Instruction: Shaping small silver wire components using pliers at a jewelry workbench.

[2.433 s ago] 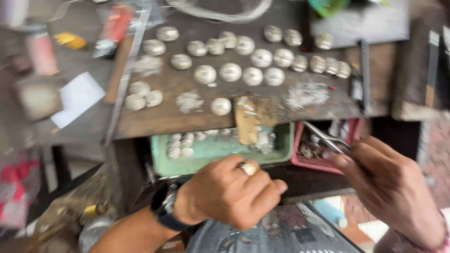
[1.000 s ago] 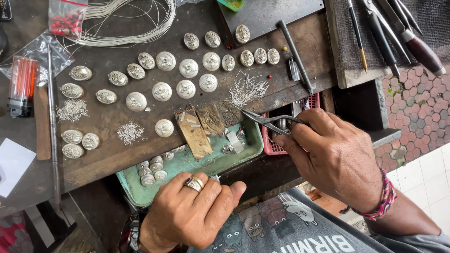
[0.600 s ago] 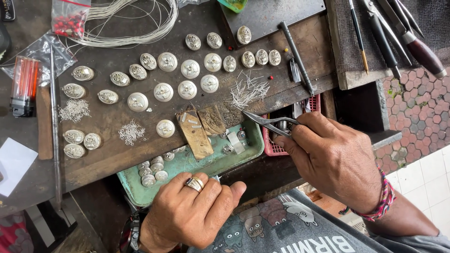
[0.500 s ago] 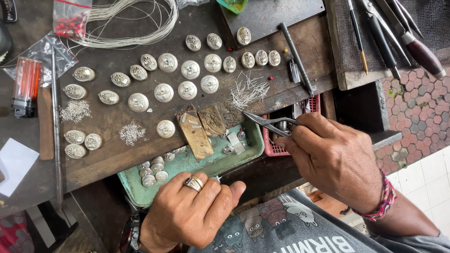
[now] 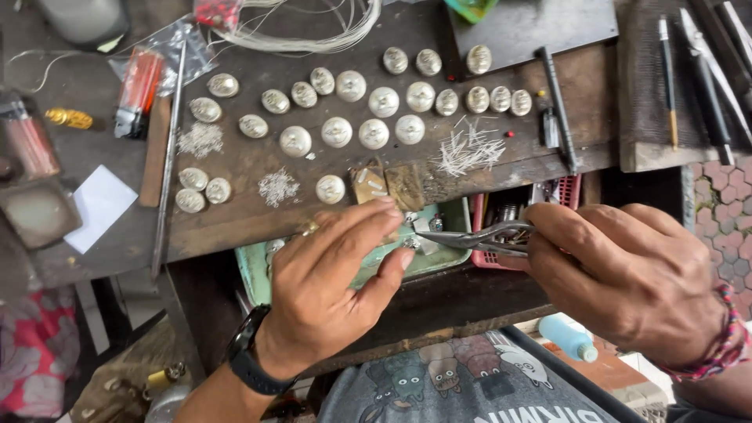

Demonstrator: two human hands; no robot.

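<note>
So the right hand has its grip closed around the handles of a pair of slim metal pliers, fingers wrapped tight, with the tips pointing left toward the other hand. The left hand is stretched out to meet them, thumb and fingers pinched in close at the plier tips. There looks to be a tiny silvery piece right there between fingertip and tool, but it's too small for me to say for sure who actually has it, so I can't tell if the left grip is holding anything. There's a ring on that hand and a dark watch on the wrist; the right wrist has a beaded bracelet.

All of this happens just over a green tray that sits in an open space below the edge of the wooden bench, with a red basket beside it on the right.

Up on the bench top there's a spread of round silvery domed pieces laid out in loose rows, plus a few more off at the left end. A little heap of short wire bits sits near the front edge, and two small piles of fine silver grains are further left. A coil of thin wire lies at the back, a long metal rod runs down the left side, and some files and brushes rest on a block on the right.
</note>
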